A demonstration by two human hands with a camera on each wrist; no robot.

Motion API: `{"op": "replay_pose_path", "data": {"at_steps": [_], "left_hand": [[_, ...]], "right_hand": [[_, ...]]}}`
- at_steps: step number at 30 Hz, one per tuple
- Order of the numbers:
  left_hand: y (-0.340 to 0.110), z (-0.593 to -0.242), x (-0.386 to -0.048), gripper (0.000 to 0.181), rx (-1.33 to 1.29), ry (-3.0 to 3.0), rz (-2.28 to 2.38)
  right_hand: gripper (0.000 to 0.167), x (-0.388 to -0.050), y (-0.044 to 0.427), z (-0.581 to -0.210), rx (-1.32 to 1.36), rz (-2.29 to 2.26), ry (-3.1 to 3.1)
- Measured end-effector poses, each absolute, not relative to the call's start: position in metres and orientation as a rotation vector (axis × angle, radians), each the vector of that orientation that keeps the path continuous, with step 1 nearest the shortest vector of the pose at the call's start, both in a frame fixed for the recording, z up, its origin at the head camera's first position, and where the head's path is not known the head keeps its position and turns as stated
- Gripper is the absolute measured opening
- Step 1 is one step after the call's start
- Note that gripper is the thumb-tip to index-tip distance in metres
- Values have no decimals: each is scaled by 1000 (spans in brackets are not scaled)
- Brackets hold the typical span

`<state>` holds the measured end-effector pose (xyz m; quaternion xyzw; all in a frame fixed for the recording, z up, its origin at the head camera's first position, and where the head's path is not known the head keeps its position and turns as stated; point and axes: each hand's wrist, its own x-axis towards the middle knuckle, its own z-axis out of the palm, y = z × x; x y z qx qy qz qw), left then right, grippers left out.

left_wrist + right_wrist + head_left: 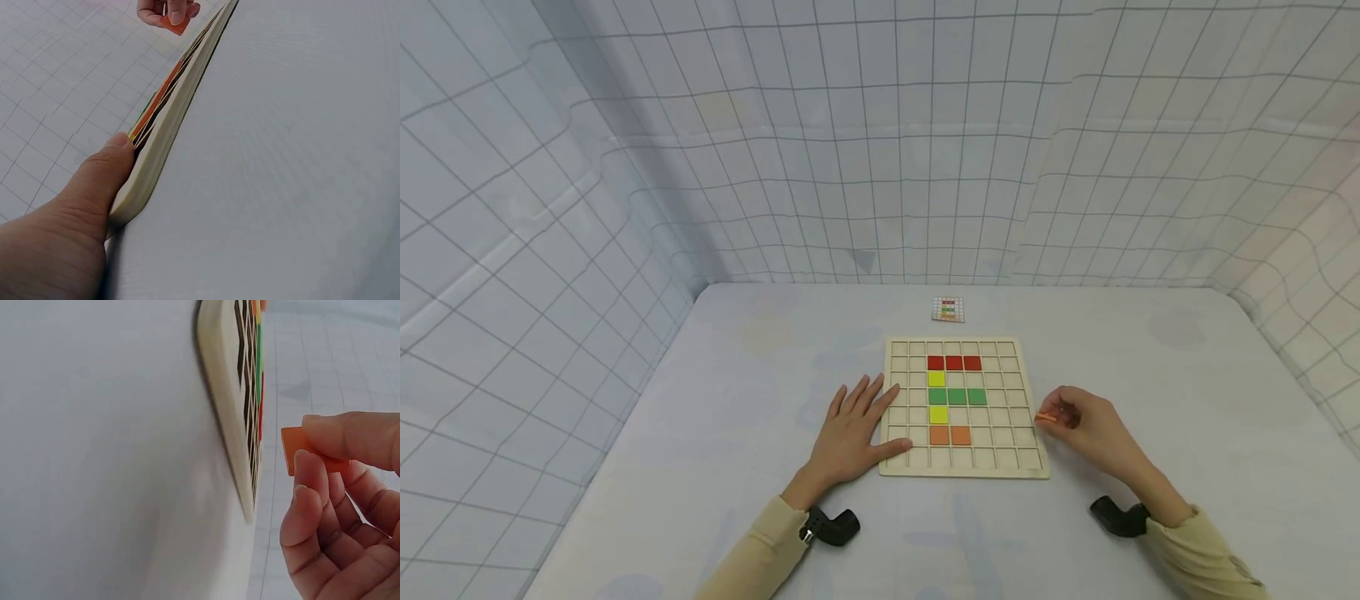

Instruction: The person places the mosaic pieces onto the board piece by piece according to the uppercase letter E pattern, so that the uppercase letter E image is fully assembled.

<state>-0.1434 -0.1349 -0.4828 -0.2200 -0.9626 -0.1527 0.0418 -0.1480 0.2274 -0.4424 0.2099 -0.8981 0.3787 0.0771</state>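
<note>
A pale wooden grid board (1007,462) lies on the table, with coloured square tiles in some cells. Three red tiles (953,363) form a row near the top, a yellow tile (936,379) sits below, then three green tiles (957,397), another yellow tile (937,415) and two orange tiles (950,435). My left hand (847,437) rests on the board's left edge, fingers spread and straight. Just off the right edge, my right hand (1090,429) pinches an orange tile (292,447) between thumb and fingers.
Behind the board lies a small card (948,309) printed with a similar coloured grid pattern. White grid-patterned curtains (880,167) enclose the table (775,350) at the back and sides. Black wrist devices (835,527) sit on both forearms.
</note>
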Motion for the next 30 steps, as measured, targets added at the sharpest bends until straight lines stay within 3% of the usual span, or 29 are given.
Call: {"op": "replay_pose_path", "data": {"at_steps": [16, 30], "left_hand": [[-134, -483, -143, 85, -691, -2914, -488], [-135, -484, -143, 85, -681, -2942, -470]], "right_hand": [[15, -156, 179, -444, 825, 1344, -2747], [8, -153, 172, -450, 917, 1270, -2824]]}}
